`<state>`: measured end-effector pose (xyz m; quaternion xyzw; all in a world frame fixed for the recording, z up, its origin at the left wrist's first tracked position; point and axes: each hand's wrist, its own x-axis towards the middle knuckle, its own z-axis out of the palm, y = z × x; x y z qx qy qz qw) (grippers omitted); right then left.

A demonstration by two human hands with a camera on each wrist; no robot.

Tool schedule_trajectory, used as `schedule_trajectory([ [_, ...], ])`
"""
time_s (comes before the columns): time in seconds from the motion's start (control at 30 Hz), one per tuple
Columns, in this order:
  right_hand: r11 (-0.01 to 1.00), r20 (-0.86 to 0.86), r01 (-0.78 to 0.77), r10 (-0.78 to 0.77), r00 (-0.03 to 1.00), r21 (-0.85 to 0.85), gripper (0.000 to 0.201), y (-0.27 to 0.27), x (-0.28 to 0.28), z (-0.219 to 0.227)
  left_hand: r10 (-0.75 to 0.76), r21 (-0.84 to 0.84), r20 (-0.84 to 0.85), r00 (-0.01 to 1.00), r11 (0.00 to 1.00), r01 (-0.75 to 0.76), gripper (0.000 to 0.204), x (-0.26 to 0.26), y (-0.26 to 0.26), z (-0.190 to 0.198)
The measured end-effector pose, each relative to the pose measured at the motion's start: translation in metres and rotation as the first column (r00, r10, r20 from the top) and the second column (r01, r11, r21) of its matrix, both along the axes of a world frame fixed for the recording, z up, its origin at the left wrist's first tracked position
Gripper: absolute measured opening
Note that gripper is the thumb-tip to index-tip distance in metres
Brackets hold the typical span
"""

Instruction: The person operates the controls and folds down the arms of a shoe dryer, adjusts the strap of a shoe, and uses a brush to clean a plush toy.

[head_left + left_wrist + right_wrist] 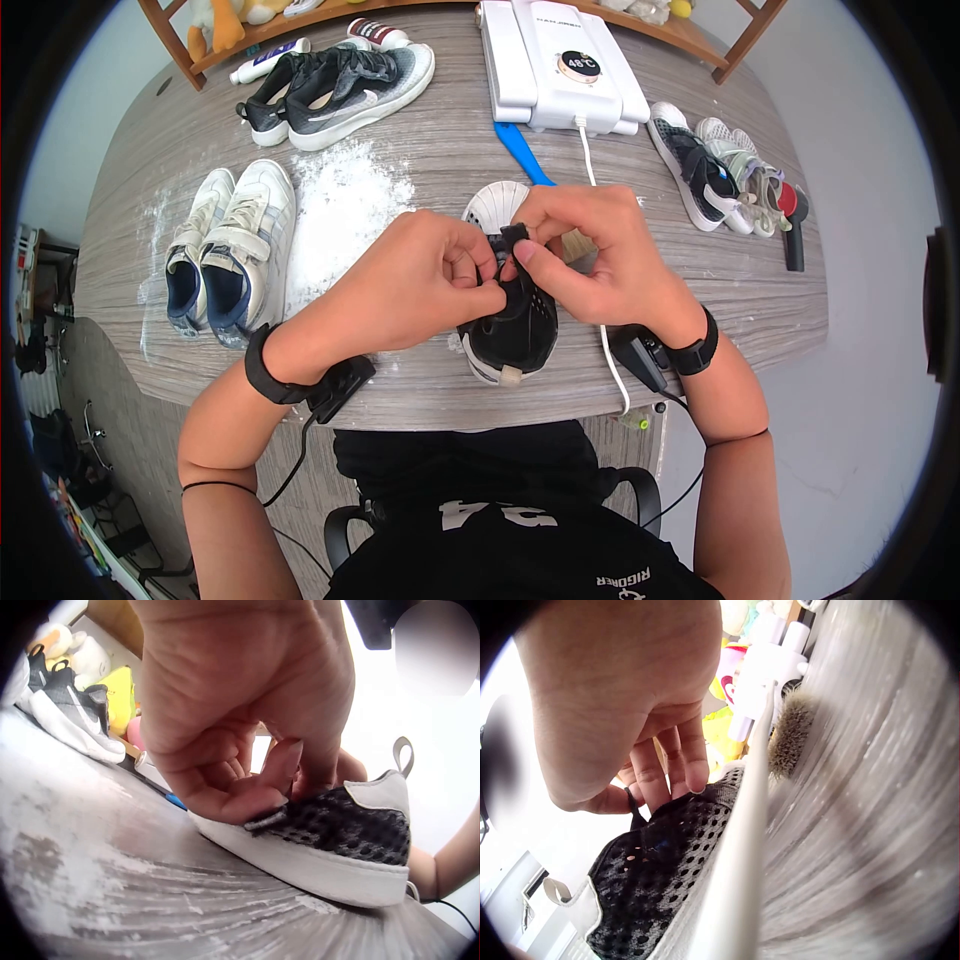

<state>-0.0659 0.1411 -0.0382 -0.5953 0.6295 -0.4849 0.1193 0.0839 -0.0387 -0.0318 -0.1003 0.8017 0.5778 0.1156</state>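
Note:
A small black mesh shoe (510, 340) with a white toe and white sole stands on the table in front of me, heel toward my body. My right hand (605, 255) pinches a black strap (514, 236) over the shoe's opening between thumb and fingers. From the other side, my left hand (415, 275) has its fingers curled at the opening. In the left wrist view, thumb and fingertip pinch a dark flap (266, 820) low on the shoe's side. A pale heel loop (404, 756) sticks up at the back.
White powder (345, 205) covers the table between white shoes (250, 245) and black sneakers (370, 100). A white device (565, 65) reads 48°C; its cable (612, 370) runs past the shoe. A blue-handled (522, 155) brush (791, 731) lies behind. Small shoes (690, 165) stand right.

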Motion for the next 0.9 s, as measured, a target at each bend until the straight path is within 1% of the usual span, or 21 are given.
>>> schedule_trajectory([
  [0.07, 1.000, -0.009, -0.005, 0.005, 1.000, -0.001, 0.006, -0.001, -0.001, 0.000, -0.013, 0.007, 0.001, 1.000, 1.000, 0.013, 0.006, -0.001, -0.004, 0.000],
  [0.13, 1.000, -0.009, -0.007, 0.007, 1.000, 0.005, 0.006, 0.001, -0.001, -0.001, -0.032, 0.066, 0.000, 0.999, 0.997, 0.032, 0.005, -0.001, -0.004, 0.000],
  [0.17, 1.000, 0.008, -0.003, 0.003, 1.000, -0.007, 0.005, 0.001, 0.000, 0.000, -0.035, 0.067, 0.001, 0.999, 0.997, 0.035, 0.005, -0.002, -0.004, 0.000],
  [0.23, 1.000, 0.020, 0.002, -0.001, 1.000, -0.024, 0.005, 0.001, 0.000, 0.001, -0.044, 0.135, 0.054, 0.998, 0.990, 0.037, 0.006, -0.003, -0.006, 0.002],
  [0.27, 0.999, -0.007, -0.013, 0.013, 1.000, -0.041, 0.004, 0.001, -0.001, 0.001, -0.046, 0.130, 0.049, 0.998, 0.991, 0.039, 0.006, -0.004, -0.006, 0.001],
  [0.33, 0.998, -0.044, -0.026, 0.024, 0.999, -0.063, 0.003, 0.002, -0.003, 0.003, -0.030, 0.236, -0.003, 1.000, 0.971, 0.030, 0.006, -0.005, -0.006, -0.002],
  [0.4, 0.995, -0.072, -0.079, 0.074, 0.995, -0.066, 0.002, 0.002, -0.005, 0.003, -0.040, 0.237, 0.010, 0.999, 0.971, 0.036, 0.006, -0.004, -0.007, 0.001],
  [0.47, 0.992, -0.088, -0.099, 0.092, 0.992, -0.073, 0.003, 0.001, -0.002, 0.008, -0.043, 0.237, 0.036, 0.998, 0.971, 0.034, 0.007, 0.000, -0.010, 0.004],
  [0.53, 0.991, -0.101, -0.111, 0.103, 0.990, -0.078, 0.004, 0.001, -0.001, 0.011, 0.003, 0.268, 0.071, 0.997, 0.963, -0.022, 0.006, 0.005, -0.011, 0.007],
  [0.57, 0.992, -0.104, -0.105, 0.097, 0.990, -0.072, 0.004, 0.001, 0.000, 0.012, 0.002, 0.269, 0.075, 0.997, 0.963, -0.022, 0.006, 0.006, -0.011, 0.006],
  [0.63, 0.994, -0.108, -0.097, 0.090, 0.990, -0.059, 0.005, 0.001, 0.000, 0.012, 0.038, 0.332, 0.062, 0.997, 0.942, -0.056, 0.006, 0.008, -0.010, 0.000],
  [0.67, 0.993, -0.110, -0.101, 0.094, 0.989, -0.055, 0.005, 0.000, -0.001, 0.011, 0.037, 0.339, 0.063, 0.997, 0.939, -0.056, 0.006, 0.008, -0.009, -0.002],
  [0.73, 0.993, -0.103, -0.109, 0.103, 0.989, -0.047, 0.005, -0.002, 0.000, 0.011, 0.040, 0.392, 0.013, 0.999, 0.919, -0.042, 0.006, 0.009, -0.009, -0.007],
  [0.8, 0.994, -0.111, -0.106, 0.105, 0.988, -0.005, 0.006, -0.002, 0.002, 0.015, 0.043, 0.399, 0.010, 0.999, 0.916, -0.043, 0.006, 0.011, -0.010, -0.010],
  [0.87, 0.995, -0.133, -0.101, 0.097, 0.986, -0.017, 0.007, 0.001, 0.002, 0.015, 0.042, 0.409, 0.003, 0.999, 0.912, -0.040, 0.006, 0.012, -0.010, -0.015],
  [0.9, 0.995, -0.156, -0.095, 0.090, 0.984, -0.028, 0.007, 0.002, 0.002, 0.014, 0.054, 0.383, -0.018, 0.998, 0.923, -0.043, 0.006, 0.013, -0.009, -0.017],
])
